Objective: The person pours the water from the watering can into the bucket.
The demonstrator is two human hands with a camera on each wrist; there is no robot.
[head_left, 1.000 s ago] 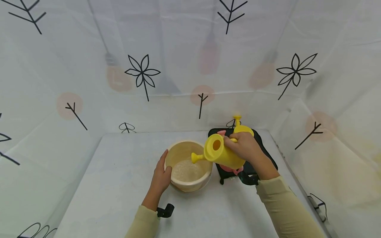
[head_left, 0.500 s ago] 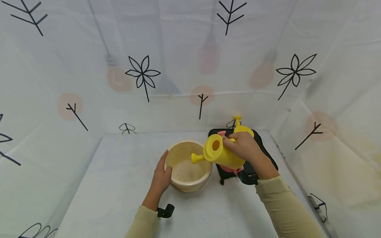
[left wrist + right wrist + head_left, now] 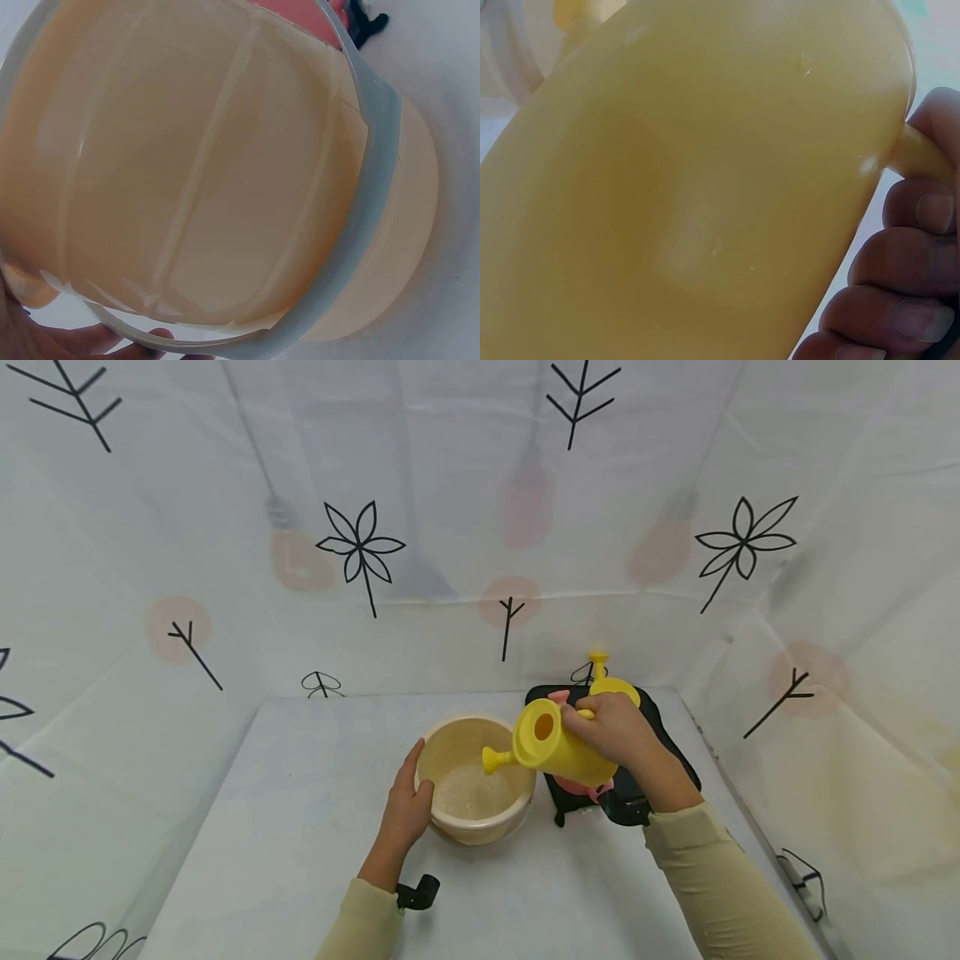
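Observation:
My right hand (image 3: 618,727) grips the handle of a yellow watering can (image 3: 573,756), which is tilted left with its spout over the cream bucket (image 3: 517,802). In the right wrist view the can's yellow body (image 3: 690,180) fills most of the picture, and curled fingers (image 3: 907,259) show at the right. My left hand (image 3: 405,810) holds the bucket's left side, thumb at the rim and fingers along the outside. In the left wrist view those fingertips (image 3: 154,341) show under the bucket's pale rim (image 3: 375,172). Shallow clear water (image 3: 468,793) lies in the bucket.
Behind the right hand a second yellow watering can (image 3: 621,687) stands by a black bag-like item (image 3: 663,722). A pink thing (image 3: 573,785) is partly hidden under the held can. The white table (image 3: 300,827) meets a patterned cloth wall (image 3: 435,643).
The water in the bucket has lost most of its froth and looks calmer. Both hands, the watering can and the bucket stay nearly where they were.

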